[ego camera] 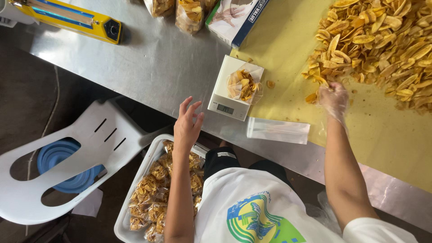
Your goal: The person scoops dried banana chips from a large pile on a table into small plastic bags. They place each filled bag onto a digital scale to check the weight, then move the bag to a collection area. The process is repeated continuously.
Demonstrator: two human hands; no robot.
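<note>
We see right hand [333,96], clear glove on, pinching chips at edge of chip pile [382,40] on yellow paper [378,135]. Left hand [187,123] open, empty, hovering near scale [230,87] bearing part-filled bag [243,84]. Empty bags [278,130] just beside.

Small clear bag of banana chips [243,84], open-topped, on white kitchen scale [230,88]. Scale's grey display screen [225,108] on near edge. Empty clear flat bags [278,130] on steel table just beside scale. White and blue glove box [236,18] at far edge, touching yellow paper. Two filled chip bags [189,15] beside box. Many sealed chip bags [155,195] piled in white tray below table.
</note>
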